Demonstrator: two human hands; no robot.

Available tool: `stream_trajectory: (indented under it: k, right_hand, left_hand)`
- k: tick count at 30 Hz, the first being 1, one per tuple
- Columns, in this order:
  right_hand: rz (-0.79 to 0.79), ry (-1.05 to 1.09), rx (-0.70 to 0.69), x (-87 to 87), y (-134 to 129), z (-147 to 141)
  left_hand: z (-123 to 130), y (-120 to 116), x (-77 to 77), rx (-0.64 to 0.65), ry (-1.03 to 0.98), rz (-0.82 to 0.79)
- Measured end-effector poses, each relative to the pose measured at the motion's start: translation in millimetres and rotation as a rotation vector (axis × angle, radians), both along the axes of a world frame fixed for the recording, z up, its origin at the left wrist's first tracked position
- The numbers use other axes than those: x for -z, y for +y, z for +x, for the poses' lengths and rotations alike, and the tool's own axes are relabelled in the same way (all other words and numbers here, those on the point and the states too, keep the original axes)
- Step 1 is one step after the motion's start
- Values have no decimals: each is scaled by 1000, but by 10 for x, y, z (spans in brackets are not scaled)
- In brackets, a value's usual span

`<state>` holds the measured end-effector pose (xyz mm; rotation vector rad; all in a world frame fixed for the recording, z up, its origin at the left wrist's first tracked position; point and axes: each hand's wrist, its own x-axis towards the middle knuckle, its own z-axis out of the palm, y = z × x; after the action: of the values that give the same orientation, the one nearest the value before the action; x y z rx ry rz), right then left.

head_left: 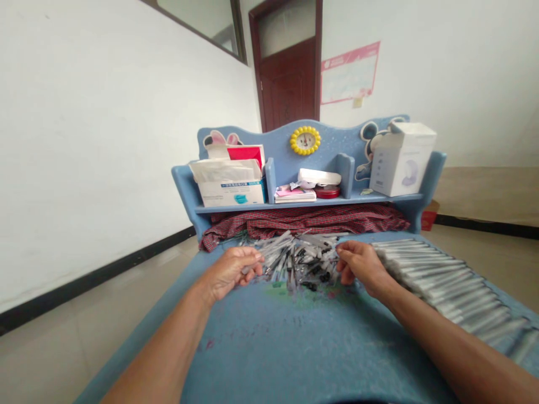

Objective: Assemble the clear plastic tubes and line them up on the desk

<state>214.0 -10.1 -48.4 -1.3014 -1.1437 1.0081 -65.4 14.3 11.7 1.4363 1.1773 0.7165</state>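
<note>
A loose pile of pen parts [290,261], with clear barrels and small black pieces, lies at the back middle of the blue desk [286,348]. At the pile's left edge is my left hand [236,270], its thumb and fingers pinched together. My right hand [361,265] is at the right edge, also closed with thumb against fingertips. Anything held in either pinch is too small or blurred to name. Right of my right hand, many pens [455,286] lie side by side in a long row, partly covered by my forearm.
Behind the pile is a bunched red checked cloth [311,219] under a blue shelf [236,209]. The shelf bears a mask box [231,188], stacked papers [295,196], a red round tin [327,193] and a white box [402,160]. A yellow toy clock [305,140] is on its back panel.
</note>
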Motion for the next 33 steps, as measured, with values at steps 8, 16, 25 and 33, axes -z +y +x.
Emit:
stream_trajectory:
  k: [8,16,25,33]
  right_hand:
    - [-14,197,-341,-185,-205,-168]
    - [17,506,-569,-230,-297,-287]
    - [34,537,-480,-211,-223,-203]
    - [100,523,-507,-339,-220,-106]
  left_hand:
    - [425,-238,93,126,-38,78]
    - [750,-451,193,222,29,109]
    - [750,-456,213,283,201,193]
    - [760,-525,117,363,107,191]
